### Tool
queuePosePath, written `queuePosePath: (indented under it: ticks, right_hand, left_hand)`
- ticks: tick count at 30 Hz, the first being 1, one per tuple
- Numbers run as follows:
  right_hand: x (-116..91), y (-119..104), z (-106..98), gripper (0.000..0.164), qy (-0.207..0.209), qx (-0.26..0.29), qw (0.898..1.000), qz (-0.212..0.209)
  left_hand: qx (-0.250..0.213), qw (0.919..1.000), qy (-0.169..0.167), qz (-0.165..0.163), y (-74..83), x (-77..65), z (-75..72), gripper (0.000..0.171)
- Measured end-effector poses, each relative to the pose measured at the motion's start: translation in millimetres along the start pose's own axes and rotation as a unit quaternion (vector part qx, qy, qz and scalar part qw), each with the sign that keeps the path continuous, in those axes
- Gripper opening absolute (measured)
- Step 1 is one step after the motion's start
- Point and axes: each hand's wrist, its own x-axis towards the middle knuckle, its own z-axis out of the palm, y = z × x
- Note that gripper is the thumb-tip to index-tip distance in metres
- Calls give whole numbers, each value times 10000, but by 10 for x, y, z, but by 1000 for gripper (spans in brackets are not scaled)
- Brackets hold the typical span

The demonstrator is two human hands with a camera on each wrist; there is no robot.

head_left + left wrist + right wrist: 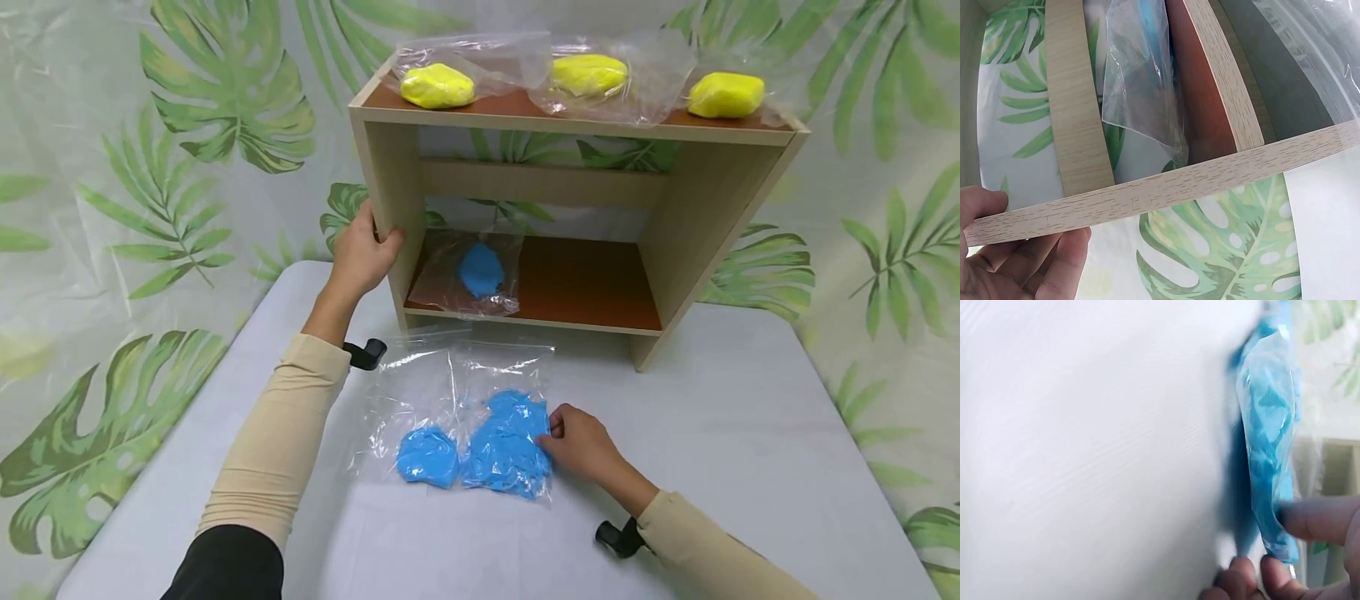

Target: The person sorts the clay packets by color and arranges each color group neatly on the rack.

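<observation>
My left hand (365,254) grips the left side panel of a small wooden shelf (390,183); the left wrist view has the thumb on one face of the panel and the fingers on the other. With its thumb and fingers, my right hand (581,442) pinches the right edge of a clear zip bag of blue clay (510,446) on the table. In the right wrist view the bag's edge (1269,425) is between thumb and fingers. Left of it lies another clear bag with a smaller blue lump (427,457).
Three bagged yellow lumps (437,86) sit along the shelf's top board. On the lower brown board (585,279) lies a clear bag with a blue piece (481,270). A white cloth covers the table (720,417); a leaf-printed sheet (247,83) hangs behind.
</observation>
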Motion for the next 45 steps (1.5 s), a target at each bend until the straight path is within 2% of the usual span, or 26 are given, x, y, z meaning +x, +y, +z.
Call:
queuePosePath:
  ticks: [3, 5, 7, 9, 11, 14, 20, 26, 38, 45]
  right_hand:
    - [26, -31, -5, 21, -182, 689, 9972, 231]
    - [47, -40, 5, 23, -365, 1157, 9917, 424]
    - [64, -39, 24, 30, -566, 1581, 9837, 647]
    - [71, -32, 40, 41, -642, 1727, 9801, 742]
    - [69, -19, 55, 50, -649, 1748, 9796, 754]
    - [59, -3, 61, 55, -479, 1719, 9819, 630]
    - [57, 14, 52, 52, -245, 1994, 9786, 433]
    - [60, 27, 62, 51, -181, 2022, 9781, 456]
    - [-68, 68, -65, 42, 75, 1685, 9855, 160]
    - [-221, 87, -183, 43, 483, 1513, 9869, -266]
  left_hand:
    - [12, 10000, 2, 9, -17, 3, 8, 55]
    - [15, 10000, 5, 12, -30, 3, 16, 56]
    - [35, 10000, 17, 19, -39, 1, 23, 55]
    - [53, 10000, 25, 29, -40, -2, 31, 54]
    - [65, 10000, 18, 42, -36, -3, 38, 54]
    - [36, 10000, 1, 37, -31, -7, 40, 55]
    - [-34, 10000, -37, -5, -45, 1, 35, 55]
    - [-52, 10000, -27, -21, -48, 1, 29, 55]
    - [-68, 10000, -33, 21, -49, -17, -7, 54]
    - [-88, 9999, -56, 83, -23, -2, -17, 54]
